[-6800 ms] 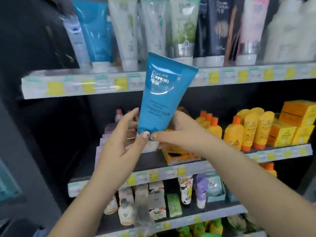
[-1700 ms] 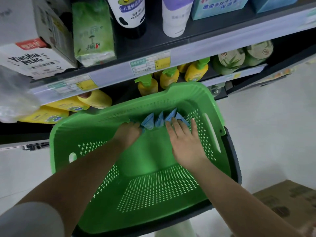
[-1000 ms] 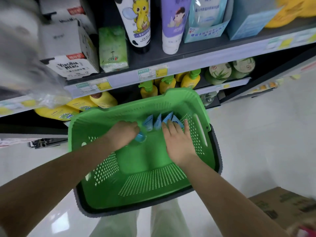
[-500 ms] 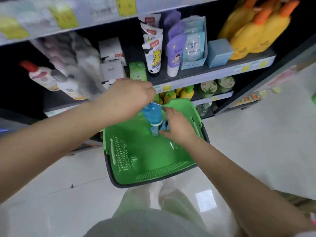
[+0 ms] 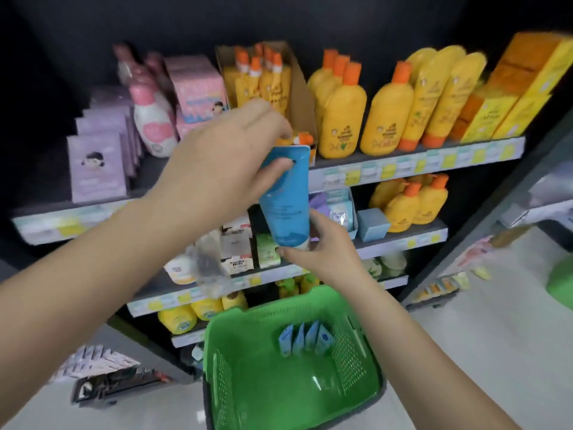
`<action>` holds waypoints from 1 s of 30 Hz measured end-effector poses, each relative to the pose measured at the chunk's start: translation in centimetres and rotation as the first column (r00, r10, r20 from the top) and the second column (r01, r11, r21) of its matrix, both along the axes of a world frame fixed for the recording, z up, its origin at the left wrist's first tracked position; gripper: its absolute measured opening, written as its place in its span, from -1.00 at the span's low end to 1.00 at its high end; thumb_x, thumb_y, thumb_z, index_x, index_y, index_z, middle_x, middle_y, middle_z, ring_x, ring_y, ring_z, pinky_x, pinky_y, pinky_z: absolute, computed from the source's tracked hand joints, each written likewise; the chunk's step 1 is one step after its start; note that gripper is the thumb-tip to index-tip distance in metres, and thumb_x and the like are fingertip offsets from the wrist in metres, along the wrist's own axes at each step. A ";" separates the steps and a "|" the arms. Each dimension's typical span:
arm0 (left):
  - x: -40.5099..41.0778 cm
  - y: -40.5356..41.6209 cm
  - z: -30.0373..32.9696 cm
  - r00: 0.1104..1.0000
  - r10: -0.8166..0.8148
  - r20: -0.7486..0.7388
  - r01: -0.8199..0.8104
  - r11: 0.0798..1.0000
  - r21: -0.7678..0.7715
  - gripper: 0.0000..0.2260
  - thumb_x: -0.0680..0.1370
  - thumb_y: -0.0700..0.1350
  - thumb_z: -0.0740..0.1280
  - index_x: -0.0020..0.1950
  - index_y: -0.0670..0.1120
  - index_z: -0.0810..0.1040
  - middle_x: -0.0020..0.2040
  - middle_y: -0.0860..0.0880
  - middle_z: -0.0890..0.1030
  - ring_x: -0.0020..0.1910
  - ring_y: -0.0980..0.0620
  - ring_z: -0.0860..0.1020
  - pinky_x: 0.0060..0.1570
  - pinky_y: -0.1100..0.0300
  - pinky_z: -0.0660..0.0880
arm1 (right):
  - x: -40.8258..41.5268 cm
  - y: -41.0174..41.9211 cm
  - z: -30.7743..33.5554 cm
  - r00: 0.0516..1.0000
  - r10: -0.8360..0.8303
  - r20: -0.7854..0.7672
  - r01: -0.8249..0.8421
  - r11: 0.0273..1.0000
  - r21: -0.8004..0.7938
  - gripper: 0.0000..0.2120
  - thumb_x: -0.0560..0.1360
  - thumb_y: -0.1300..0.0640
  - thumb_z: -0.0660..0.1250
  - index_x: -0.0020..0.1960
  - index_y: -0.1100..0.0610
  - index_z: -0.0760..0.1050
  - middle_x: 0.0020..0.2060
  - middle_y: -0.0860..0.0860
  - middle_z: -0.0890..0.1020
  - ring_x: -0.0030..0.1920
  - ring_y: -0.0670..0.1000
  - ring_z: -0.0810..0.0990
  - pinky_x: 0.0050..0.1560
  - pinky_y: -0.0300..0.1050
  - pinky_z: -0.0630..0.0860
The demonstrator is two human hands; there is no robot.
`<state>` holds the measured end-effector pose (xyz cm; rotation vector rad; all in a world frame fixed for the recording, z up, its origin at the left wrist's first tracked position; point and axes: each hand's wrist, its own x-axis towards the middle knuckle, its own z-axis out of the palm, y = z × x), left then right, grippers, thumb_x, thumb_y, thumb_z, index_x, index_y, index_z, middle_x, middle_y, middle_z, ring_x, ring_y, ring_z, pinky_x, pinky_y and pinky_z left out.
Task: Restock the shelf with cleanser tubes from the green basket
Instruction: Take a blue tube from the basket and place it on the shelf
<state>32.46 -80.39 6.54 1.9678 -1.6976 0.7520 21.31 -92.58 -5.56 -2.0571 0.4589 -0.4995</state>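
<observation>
A blue cleanser tube [image 5: 286,200] hangs upright in the air in front of the shelves, cap end down. My left hand [image 5: 223,156] grips its flat upper end from above. My right hand [image 5: 322,249] holds the white cap end from below with fingers and thumb. Down on the floor sits the green basket [image 5: 245,395], with several more blue tubes [image 5: 305,336] standing against its far wall.
The dark shelf unit [image 5: 403,166] carries yellow bottles with orange caps [image 5: 387,116], orange boxes [image 5: 514,88], pink bottles and purple packets [image 5: 99,162]. Lower shelves hold small boxes and tubes. A second green object [image 5: 561,280] lies at the right edge.
Both hands have risen out of the basket with one blue tube. The view has tilted up from the basket to the middle shelves.
</observation>
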 end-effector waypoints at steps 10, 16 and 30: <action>1.7 6.4 8.1 0.982 0.154 -0.108 -0.185 0.896 -0.405 -0.46 0.42 0.00 0.29 0.31 -0.22 0.27 0.12 -0.25 0.42 -0.15 0.09 0.39 -0.12 0.36 0.28 | 4.6 3.7 15.9 0.924 0.193 0.329 -0.190 0.981 -0.041 -0.68 0.24 0.02 0.47 -0.02 -0.09 0.53 -0.15 -0.15 0.67 -0.12 -0.20 0.62 -0.10 -0.23 0.58; 2.5 8.6 12.4 0.917 -0.038 -0.396 -0.156 0.882 -0.445 -0.55 0.35 0.21 0.22 0.22 0.28 0.26 0.00 0.19 0.56 -0.20 0.11 0.57 -0.23 0.02 0.54 | 8.1 6.4 23.6 0.842 0.292 0.453 -0.240 0.956 -0.170 -0.74 0.26 0.09 0.53 -0.10 -0.07 0.56 -0.21 -0.09 0.68 -0.16 -0.16 0.64 -0.12 -0.17 0.60; 11.2 9.9 23.2 0.822 0.030 -0.569 -0.399 0.744 -0.536 -0.58 0.40 0.00 0.45 0.19 0.03 0.39 -0.01 0.04 0.60 -0.08 0.03 0.60 -0.06 -0.04 0.57 | 19.2 11.0 33.3 0.809 0.305 0.502 -0.109 0.918 -0.380 -0.60 0.39 -0.07 0.40 0.10 0.09 0.38 -0.09 -0.03 0.58 -0.11 -0.03 0.56 -0.19 -0.14 0.52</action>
